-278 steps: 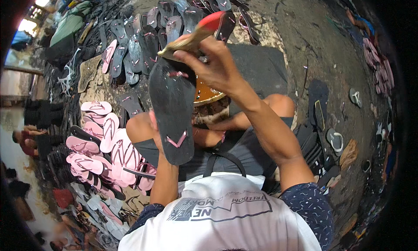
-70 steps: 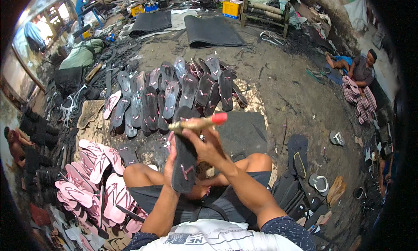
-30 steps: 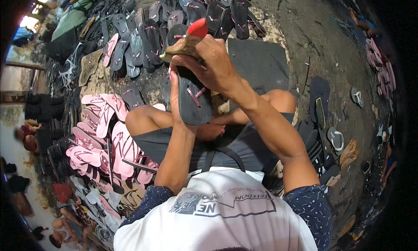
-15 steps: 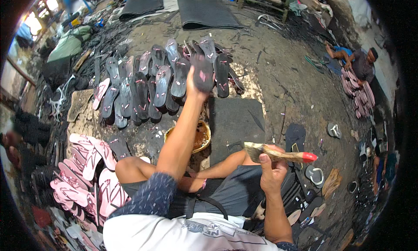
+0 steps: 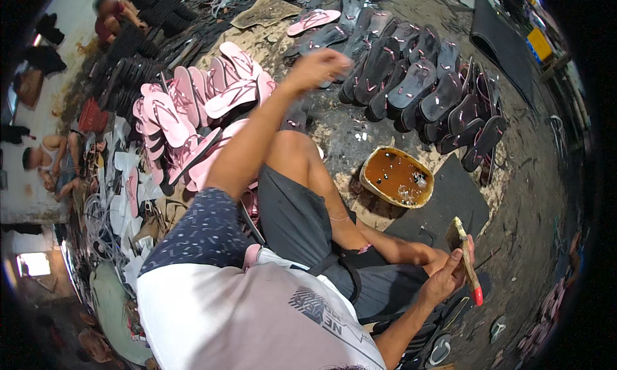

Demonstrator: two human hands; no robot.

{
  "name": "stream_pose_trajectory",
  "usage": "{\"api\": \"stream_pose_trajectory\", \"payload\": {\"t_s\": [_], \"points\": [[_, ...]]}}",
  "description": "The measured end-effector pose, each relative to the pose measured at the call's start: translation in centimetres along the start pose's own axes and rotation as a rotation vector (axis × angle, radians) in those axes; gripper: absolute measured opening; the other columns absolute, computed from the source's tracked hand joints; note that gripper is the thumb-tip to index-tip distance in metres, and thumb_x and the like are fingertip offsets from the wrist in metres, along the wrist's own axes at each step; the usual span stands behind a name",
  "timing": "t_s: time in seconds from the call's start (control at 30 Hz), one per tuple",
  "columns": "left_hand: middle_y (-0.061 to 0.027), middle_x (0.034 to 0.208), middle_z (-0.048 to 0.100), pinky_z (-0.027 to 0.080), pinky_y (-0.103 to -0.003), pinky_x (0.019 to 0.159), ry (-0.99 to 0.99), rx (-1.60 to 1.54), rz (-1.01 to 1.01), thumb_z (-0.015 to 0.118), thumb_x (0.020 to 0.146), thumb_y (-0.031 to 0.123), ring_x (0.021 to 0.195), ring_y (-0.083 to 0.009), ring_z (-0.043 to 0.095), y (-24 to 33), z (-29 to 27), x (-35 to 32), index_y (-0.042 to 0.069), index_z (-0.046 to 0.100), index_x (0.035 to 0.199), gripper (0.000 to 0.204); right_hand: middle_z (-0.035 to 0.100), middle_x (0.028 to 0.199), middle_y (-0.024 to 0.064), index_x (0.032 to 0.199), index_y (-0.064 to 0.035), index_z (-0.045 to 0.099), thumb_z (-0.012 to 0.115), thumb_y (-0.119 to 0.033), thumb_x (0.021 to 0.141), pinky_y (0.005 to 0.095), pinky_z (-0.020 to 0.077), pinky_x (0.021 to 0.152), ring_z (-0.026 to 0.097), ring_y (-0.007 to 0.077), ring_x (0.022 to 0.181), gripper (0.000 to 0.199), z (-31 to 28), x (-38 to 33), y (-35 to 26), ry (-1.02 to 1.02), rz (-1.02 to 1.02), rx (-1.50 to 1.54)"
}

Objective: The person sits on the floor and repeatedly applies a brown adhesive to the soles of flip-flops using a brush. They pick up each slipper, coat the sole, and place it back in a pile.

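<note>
My left hand (image 5: 319,69) is raised beside the rows of dark soles (image 5: 411,84), its fingers stretched out and slightly blurred, with nothing visible in them. Pink strap ends stick up from many of these soles. At the right, my right hand (image 5: 445,277) grips a wide flat paintbrush (image 5: 471,270) with a red-tipped handle. The bristles of the brush point up and away from me. Between the soles and my legs stands a tub (image 5: 429,200) of brown liquid with bubbles on it. To the left of my left arm lies a pile of pink flip-flops (image 5: 170,116).
A dark rubber mat (image 5: 450,196) lies beyond my shins, beside the tub. One pink flip-flop (image 5: 313,22) rests at the far edge of the soles. Two other people sit at the left, and stacks of black pieces (image 5: 125,65) stand near them.
The view has turned to the left. My left hand held a dark sole over the right part of the rows; now it is away from there without it. The brush remains in my right hand.
</note>
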State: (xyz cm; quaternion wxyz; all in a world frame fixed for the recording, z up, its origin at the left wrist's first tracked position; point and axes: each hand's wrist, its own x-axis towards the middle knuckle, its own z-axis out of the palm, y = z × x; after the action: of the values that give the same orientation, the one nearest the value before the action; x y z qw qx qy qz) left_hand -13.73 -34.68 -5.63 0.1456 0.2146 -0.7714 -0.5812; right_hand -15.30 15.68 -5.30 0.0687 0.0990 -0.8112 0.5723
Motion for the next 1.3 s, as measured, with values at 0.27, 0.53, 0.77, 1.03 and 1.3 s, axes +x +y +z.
{"api": "stream_pose_trajectory", "payload": {"t_s": [0.27, 0.53, 0.77, 1.03, 1.3], "points": [[-0.0219, 0.111, 0.065, 0.052, -0.048, 0.089, 0.259, 1.097, -0.252, 0.070, 0.087, 0.041, 0.106, -0.0373, 0.066, -13.1, -9.8, -9.1, 0.008, 0.061, 0.115, 0.044, 0.056, 0.136, 0.0107, 0.128, 0.0035, 0.057, 0.060, -0.020, 0.104, 0.0357, 0.0420, 0.107, 0.055, 0.0216, 0.122, 0.035, 4.0, 2.7, 0.0, -0.057, -0.009, 0.047], [-0.0055, 0.099, 0.063, 0.048, -0.027, 0.072, 0.462, 0.491, -0.024, 0.048, 0.099, 0.005, 0.081, -0.0137, 0.058, -3.6, -12.9, -16.4, 0.000, 0.061, 0.112, 0.019, 0.075, 0.106, 0.0131, 0.114, -0.0071, 0.075, 0.074, -0.025, 0.091, 0.0320, 0.0511, 0.090, 0.069, 0.0205, 0.100, 0.029, 10.6, 7.2, 3.0, -0.466, 0.049, -0.267], [-0.0206, 0.153, 0.046, 0.030, -0.043, 0.114, 0.089, 0.687, 0.166, 0.054, 0.098, 0.022, 0.131, -0.0351, 0.046, -0.7, -1.4, -24.0, 0.004, 0.059, 0.138, 0.045, 0.073, 0.094, 0.0073, 0.105, -0.0092, 0.075, 0.080, -0.024, 0.085, 0.0421, 0.0489, 0.079, 0.067, 0.0244, 0.087, 0.025, 13.6, 7.7, 4.6, -0.348, -0.333, -0.186], [-0.0121, 0.136, 0.061, 0.048, -0.033, 0.102, 0.123, -0.285, 0.008, 0.060, 0.103, 0.025, 0.122, -0.0212, 0.061, 2.3, 1.6, -20.7, -0.001, 0.049, 0.146, 0.052, 0.073, 0.100, 0.0030, 0.116, -0.0023, 0.070, 0.070, -0.023, 0.098, 0.0274, 0.0525, 0.079, 0.066, 0.0114, 0.093, 0.028, 1.9, 10.3, 6.2, -0.352, -0.220, -0.548], [-0.0147, 0.111, 0.071, 0.062, -0.033, 0.062, -0.057, -1.185, -0.320, 0.041, 0.107, 0.049, 0.079, -0.0254, 0.073, 6.2, 16.7, -20.1, 0.007, 0.059, 0.130, 0.051, 0.072, 0.102, 0.0076, 0.111, -0.0045, 0.069, 0.072, -0.015, 0.093, 0.0316, 0.0515, 0.084, 0.067, 0.0187, 0.093, 0.021, 14.3, 5.4, -6.9, -0.127, -0.440, 0.336]]}}
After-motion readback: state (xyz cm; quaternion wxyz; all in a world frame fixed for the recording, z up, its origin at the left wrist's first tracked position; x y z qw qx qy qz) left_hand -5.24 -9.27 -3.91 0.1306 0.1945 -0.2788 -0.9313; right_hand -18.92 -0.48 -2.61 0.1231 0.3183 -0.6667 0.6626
